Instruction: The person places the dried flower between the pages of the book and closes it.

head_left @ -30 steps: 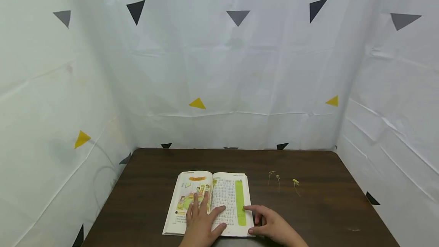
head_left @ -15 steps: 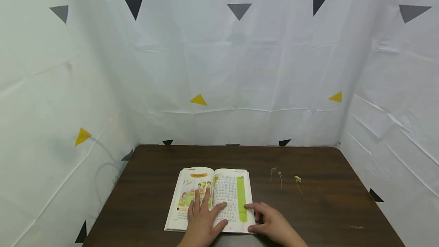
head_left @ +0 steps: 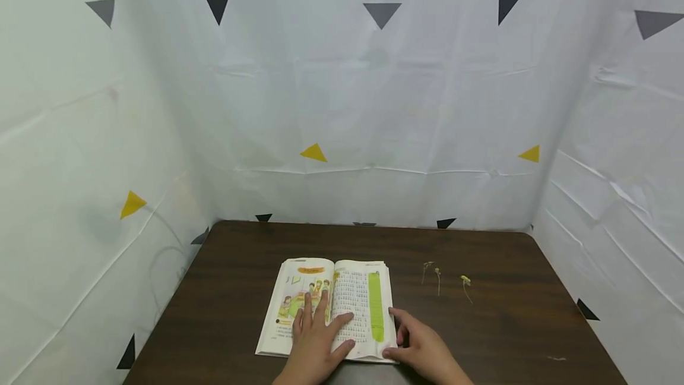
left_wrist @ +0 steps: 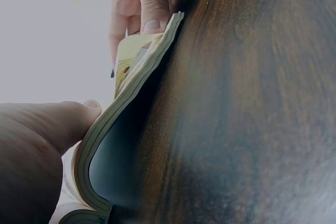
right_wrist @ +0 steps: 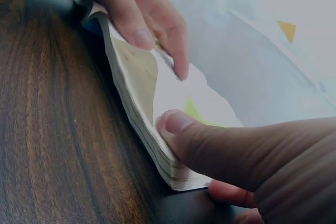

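Observation:
An open book [head_left: 355,290] lies on the dark wooden table, a coloured picture on its left page and rows of small print beside a green strip on its right page. With fingers spread, my left hand [head_left: 312,340] rests across the lower middle of the book. At the lower right corner, my right hand [head_left: 424,346] pinches a page [right_wrist: 140,74]. In the right wrist view its thumb lies on the corner, and the page bulges up from those under it. The fingers below that thumb are partly hidden.
Several thin dried flower sprigs [head_left: 465,284] lie on the table [head_left: 513,325] to the right of the book. A white sheet [head_left: 374,100] with grey, black and yellow triangles hangs behind and at both sides.
My right index finger has drawn back from the green strip to the book's right edge, and the page's lower corner now buckles. The left hand stays in place. The head view has shifted slightly.

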A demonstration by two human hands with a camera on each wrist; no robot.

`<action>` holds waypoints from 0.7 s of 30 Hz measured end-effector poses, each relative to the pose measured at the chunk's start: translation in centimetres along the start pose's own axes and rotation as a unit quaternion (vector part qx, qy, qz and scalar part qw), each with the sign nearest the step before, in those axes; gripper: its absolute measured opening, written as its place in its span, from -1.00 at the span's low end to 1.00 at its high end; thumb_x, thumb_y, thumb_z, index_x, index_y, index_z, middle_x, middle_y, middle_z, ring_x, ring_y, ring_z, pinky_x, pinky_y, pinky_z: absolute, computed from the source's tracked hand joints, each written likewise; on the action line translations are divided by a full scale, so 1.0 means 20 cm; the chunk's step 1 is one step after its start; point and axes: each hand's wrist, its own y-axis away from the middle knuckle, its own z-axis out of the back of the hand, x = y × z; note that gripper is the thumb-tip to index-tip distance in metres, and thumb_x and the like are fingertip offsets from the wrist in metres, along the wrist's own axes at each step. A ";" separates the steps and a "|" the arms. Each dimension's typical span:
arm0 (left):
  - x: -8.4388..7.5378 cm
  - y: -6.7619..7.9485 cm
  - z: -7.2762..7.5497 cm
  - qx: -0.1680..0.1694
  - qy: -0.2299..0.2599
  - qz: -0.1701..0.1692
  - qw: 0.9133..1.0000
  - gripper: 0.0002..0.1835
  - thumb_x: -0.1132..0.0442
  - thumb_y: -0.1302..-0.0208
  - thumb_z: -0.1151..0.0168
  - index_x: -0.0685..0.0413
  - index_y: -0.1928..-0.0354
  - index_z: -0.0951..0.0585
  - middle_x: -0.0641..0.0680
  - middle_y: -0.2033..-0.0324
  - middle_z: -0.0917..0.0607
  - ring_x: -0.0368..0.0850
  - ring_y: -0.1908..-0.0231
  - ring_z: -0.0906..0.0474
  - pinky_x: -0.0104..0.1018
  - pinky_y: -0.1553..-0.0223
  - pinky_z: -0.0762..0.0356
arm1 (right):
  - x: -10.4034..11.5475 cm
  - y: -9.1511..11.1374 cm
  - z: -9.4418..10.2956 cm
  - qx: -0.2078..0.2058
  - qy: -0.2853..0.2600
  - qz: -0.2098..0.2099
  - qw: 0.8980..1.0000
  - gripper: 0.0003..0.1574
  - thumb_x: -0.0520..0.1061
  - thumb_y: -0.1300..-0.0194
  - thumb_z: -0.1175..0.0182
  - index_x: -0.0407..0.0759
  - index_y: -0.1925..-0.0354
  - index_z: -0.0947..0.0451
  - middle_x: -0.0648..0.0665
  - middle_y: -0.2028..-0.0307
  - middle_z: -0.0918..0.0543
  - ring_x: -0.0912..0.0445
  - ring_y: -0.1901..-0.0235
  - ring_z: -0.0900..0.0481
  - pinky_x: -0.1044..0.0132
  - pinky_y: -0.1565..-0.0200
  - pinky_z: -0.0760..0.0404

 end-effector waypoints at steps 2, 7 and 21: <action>0.00 0.00 0.00 0.003 0.000 0.001 1.000 -0.49 -0.36 -0.27 -0.19 -0.61 -0.26 -0.53 0.25 -0.58 -0.10 0.53 -0.54 0.17 0.52 -0.32 0.01 | 0.00 0.00 0.00 -0.001 -0.008 0.002 1.000 0.10 0.31 0.01 -0.53 0.07 -0.41 -0.36 0.06 0.37 -0.57 0.31 0.53 -0.41 0.41 0.49 -0.41; -0.01 0.00 0.02 0.007 0.003 0.003 1.000 -0.49 -0.35 -0.28 -0.20 -0.61 -0.26 -0.52 0.25 -0.58 -0.09 0.53 -0.54 0.18 0.52 -0.33 0.02 | 0.00 0.01 -0.01 0.000 -0.066 0.001 0.998 -0.13 0.18 -0.04 -0.55 0.10 -0.27 -0.45 -0.02 0.30 -0.59 0.29 0.55 -0.40 0.42 0.51 -0.44; -0.01 0.00 0.03 0.005 0.007 0.000 1.000 -0.49 -0.33 -0.27 -0.23 -0.58 -0.26 -0.54 0.26 -0.56 -0.14 0.53 -0.54 0.15 0.52 -0.32 0.00 | 0.15 0.03 -0.12 -0.034 -0.258 0.010 0.966 -0.64 0.01 -0.56 -0.05 -0.22 -0.07 -0.53 -0.27 0.28 -0.62 0.10 0.47 -0.55 0.34 0.42 -0.56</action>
